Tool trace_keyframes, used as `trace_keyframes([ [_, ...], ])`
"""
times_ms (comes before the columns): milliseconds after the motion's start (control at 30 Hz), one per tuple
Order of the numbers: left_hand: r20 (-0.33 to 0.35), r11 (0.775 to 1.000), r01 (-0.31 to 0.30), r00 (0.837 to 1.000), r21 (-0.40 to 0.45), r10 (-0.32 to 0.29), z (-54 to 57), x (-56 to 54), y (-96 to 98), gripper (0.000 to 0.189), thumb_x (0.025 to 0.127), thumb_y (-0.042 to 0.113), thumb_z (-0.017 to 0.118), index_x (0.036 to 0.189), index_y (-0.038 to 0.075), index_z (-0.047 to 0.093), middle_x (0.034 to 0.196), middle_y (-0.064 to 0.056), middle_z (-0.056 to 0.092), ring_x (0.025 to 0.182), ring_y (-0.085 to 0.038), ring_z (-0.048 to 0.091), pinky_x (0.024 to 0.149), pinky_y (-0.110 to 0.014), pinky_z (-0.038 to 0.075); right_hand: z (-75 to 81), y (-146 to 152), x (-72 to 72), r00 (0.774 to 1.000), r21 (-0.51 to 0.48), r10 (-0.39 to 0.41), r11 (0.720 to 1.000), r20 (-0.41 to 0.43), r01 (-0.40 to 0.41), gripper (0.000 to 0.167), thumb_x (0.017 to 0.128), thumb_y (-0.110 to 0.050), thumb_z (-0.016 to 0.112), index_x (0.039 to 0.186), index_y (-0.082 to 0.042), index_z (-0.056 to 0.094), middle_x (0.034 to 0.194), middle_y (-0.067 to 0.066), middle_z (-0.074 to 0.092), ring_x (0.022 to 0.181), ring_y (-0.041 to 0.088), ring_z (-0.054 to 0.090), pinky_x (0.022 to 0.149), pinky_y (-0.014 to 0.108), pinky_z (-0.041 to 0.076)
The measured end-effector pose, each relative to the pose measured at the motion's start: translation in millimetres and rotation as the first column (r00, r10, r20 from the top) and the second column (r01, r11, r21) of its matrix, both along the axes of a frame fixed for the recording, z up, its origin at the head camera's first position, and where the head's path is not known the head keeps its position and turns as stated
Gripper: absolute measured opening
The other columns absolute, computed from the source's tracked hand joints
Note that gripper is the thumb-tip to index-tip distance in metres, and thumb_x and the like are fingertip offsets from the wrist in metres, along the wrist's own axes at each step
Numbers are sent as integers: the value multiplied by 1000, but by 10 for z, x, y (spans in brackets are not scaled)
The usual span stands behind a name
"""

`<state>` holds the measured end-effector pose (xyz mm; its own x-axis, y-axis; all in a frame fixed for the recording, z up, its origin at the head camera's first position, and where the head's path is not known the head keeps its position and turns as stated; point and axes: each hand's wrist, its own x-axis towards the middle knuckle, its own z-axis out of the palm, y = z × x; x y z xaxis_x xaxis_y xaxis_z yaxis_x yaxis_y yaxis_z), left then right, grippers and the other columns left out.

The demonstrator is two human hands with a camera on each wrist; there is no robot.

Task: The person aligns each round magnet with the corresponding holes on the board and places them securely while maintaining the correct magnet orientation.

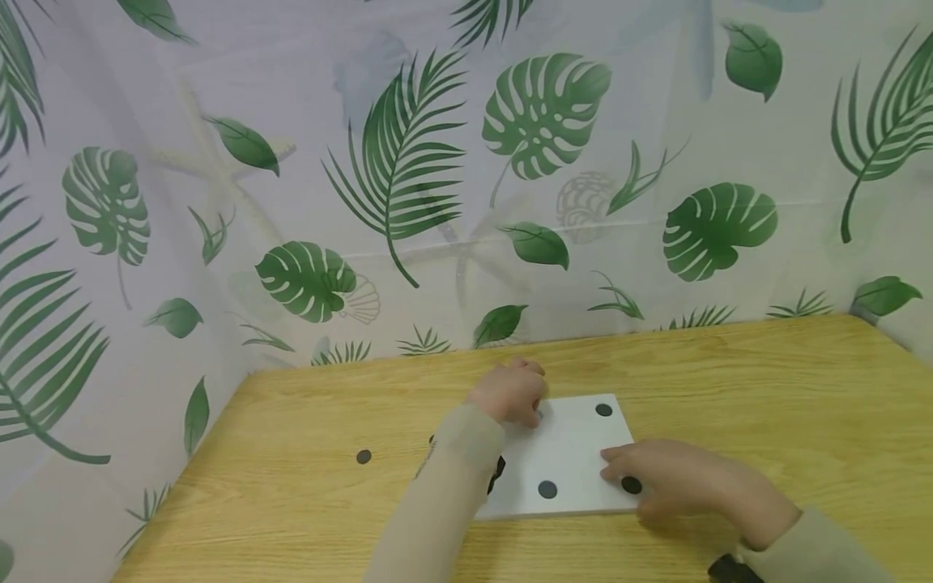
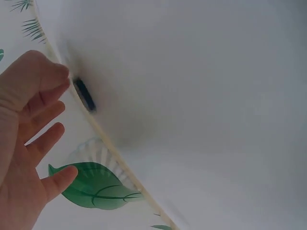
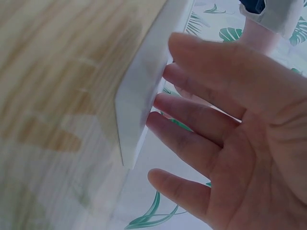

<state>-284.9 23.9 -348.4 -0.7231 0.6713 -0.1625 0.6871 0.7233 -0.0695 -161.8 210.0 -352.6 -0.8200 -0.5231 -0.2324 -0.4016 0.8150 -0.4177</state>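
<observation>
A flat white board [image 1: 576, 449] lies on the table with black discs on it. My left hand [image 1: 510, 394] reaches over the board's far left part. In the left wrist view its thumb and index finger come together at the end of a small black disc [image 2: 85, 95] close over the white surface, the other fingers half bent. At the board's right edge my right hand [image 1: 674, 478] rests with its fingers extended and loosely spread. One black disc [image 1: 631, 485] shows between its thumb and forefinger; another disc [image 1: 547, 489] lies at the near edge, another [image 1: 603, 410] at the far right corner.
The wooden table [image 1: 291, 518] carries a loose black disc [image 1: 364, 457] left of the board. A further disc [image 1: 432, 440] is partly hidden behind my left sleeve. A white cloth [image 1: 437, 178] printed with green leaves hangs behind the table's far edge.
</observation>
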Motion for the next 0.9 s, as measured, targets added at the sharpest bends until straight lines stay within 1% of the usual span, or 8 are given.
trace_keyframes([
  [67, 16, 1000, -5, 1000, 5, 5, 4, 12, 10, 19, 78, 17, 63, 63, 16, 52, 125, 3, 46, 119, -18, 35, 96, -45, 27, -2, 0, -8, 1000, -2, 1, 1000, 4, -1, 43, 65, -6, 71, 107, -6, 62, 120, 12, 52, 112, 30, 46, 91, 44, 33],
  [233, 37, 1000, -22, 999, 10, 21, -2, 16, 23, 19, 78, 17, 63, 63, 17, 52, 129, 2, 43, 122, -18, 32, 97, -44, 27, 0, -6, -13, 999, 1, -22, 1000, 25, 22, 42, 66, -7, 71, 107, -6, 62, 122, 11, 52, 113, 28, 45, 93, 43, 33],
  [300, 28, 1000, -20, 999, 11, 20, -3, 3, 17, 19, 77, 18, 63, 62, 16, 52, 129, 1, 43, 122, -19, 33, 95, -41, 30, -2, -7, -11, 999, 8, -34, 999, 32, 34, 42, 66, -8, 71, 107, -7, 62, 122, 10, 51, 114, 27, 45, 93, 42, 32],
  [433, 5, 1000, -28, 1000, 5, 28, 11, -32, -35, 20, 75, 21, 66, 60, 15, 54, 127, -2, 46, 118, -20, 38, 82, -31, 39, -12, -9, -10, 998, 18, -44, 999, 36, 44, 42, 66, -9, 72, 107, -8, 62, 123, 9, 51, 114, 27, 45, 93, 42, 32],
  [500, -3, 999, -45, 999, -13, 45, 26, -43, -81, 21, 74, 23, 67, 60, 15, 54, 120, -2, 50, 110, -18, 45, 74, -28, 40, -10, -11, -10, 998, 17, -45, 999, 35, 44, 43, 66, -9, 72, 108, -8, 62, 123, 9, 51, 114, 27, 44, 94, 42, 32],
  [567, -6, 997, -67, 998, -40, 67, 41, -46, -122, 20, 73, 25, 68, 61, 15, 55, 114, -1, 52, 103, -16, 47, 72, -28, 40, -7, -11, -8, 999, 16, -45, 999, 30, 44, 43, 66, -8, 72, 108, -7, 62, 123, 9, 51, 114, 28, 44, 94, 43, 32],
  [667, -2, 992, -100, 995, -77, 100, 47, -44, -167, 19, 74, 29, 69, 65, 17, 56, 107, 1, 52, 94, -16, 46, 78, -32, 39, 3, -11, -2, 998, 15, -49, 999, 32, 48, 43, 66, -7, 72, 108, -7, 62, 123, 9, 51, 114, 28, 44, 94, 43, 32],
  [900, 27, 987, -137, 990, -79, 140, 23, -28, -181, 17, 76, 32, 68, 74, 19, 58, 113, 1, 51, 105, -18, 42, 90, -39, 34, 3, -10, 2, 999, 5, -30, 1000, 35, 30, 43, 66, -6, 71, 108, -7, 62, 123, 8, 51, 114, 28, 45, 93, 43, 32],
])
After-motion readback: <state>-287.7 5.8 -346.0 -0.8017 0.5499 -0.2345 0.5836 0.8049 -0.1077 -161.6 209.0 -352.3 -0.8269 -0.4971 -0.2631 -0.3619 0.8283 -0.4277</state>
